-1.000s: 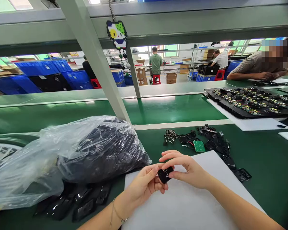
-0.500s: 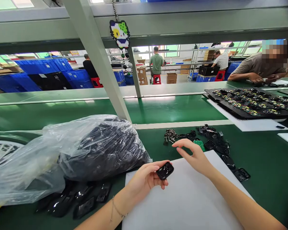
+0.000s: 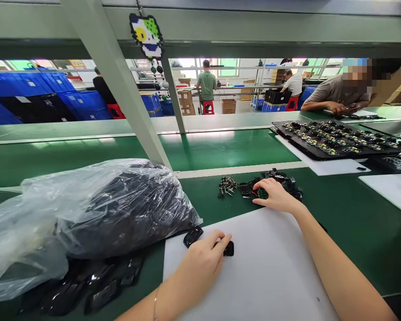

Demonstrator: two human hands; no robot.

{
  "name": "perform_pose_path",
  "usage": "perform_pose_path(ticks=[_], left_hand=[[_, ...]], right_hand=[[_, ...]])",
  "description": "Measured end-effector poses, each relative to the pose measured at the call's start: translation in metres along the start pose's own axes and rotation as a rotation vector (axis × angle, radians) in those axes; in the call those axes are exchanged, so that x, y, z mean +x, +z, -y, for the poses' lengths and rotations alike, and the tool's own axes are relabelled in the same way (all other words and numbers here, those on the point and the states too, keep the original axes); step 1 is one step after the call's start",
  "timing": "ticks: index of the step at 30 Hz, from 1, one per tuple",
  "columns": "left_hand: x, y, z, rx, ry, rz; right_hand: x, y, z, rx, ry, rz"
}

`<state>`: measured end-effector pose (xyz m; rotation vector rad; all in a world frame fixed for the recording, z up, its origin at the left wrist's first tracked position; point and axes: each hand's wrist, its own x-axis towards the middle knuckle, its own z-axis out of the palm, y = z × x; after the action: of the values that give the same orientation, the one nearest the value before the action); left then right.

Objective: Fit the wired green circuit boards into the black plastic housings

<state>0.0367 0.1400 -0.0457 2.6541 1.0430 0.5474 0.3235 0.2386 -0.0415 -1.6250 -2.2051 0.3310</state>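
My left hand [image 3: 202, 261] is palm down over the white sheet [image 3: 254, 276], its fingers closed on a small glossy black plastic casing [image 3: 229, 248], partly hidden under them. Just behind its knuckles, a second black casing [image 3: 193, 236] rests on the sheet's left edge. My right hand [image 3: 277, 195] reaches past the sheet's far edge, thumb and forefinger apart around a small green circuit board [image 3: 262, 193]. A red wire shows near that board. Black plastic parts [image 3: 292, 185] are heaped behind and beside my right hand, which hides some of them.
Small metal pieces like screws [image 3: 227, 186] lie left of the heap. A clear bag of black parts [image 3: 127, 209] fills the left, with loose black shells [image 3: 103, 294] before it. A black tray of circuit assemblies [image 3: 337, 138] lies back right. A slanted post [image 3: 120, 84] rises left. A co-worker [image 3: 337, 91] sits opposite.
My left hand has turned palm down and lowered to the sheet with a casing. My right hand has moved to the circuit board. A second casing now shows on the sheet. The view has shifted right.
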Motion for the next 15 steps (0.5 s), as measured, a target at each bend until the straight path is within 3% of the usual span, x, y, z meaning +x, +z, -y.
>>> perform_pose_path(ticks=[4,8,15], left_hand=[[0.0,-0.002,0.004,0.161,-0.023,-0.003],[-0.002,-0.009,0.006,0.075,-0.071,-0.042],[-0.003,-0.011,0.007,-0.002,-0.073,-0.002]], right_hand=[[-0.002,-0.002,-0.001,-0.039,0.0,0.051],[-0.002,-0.002,0.003,-0.065,-0.025,0.068],[-0.002,-0.003,0.007,-0.044,-0.05,0.034]])
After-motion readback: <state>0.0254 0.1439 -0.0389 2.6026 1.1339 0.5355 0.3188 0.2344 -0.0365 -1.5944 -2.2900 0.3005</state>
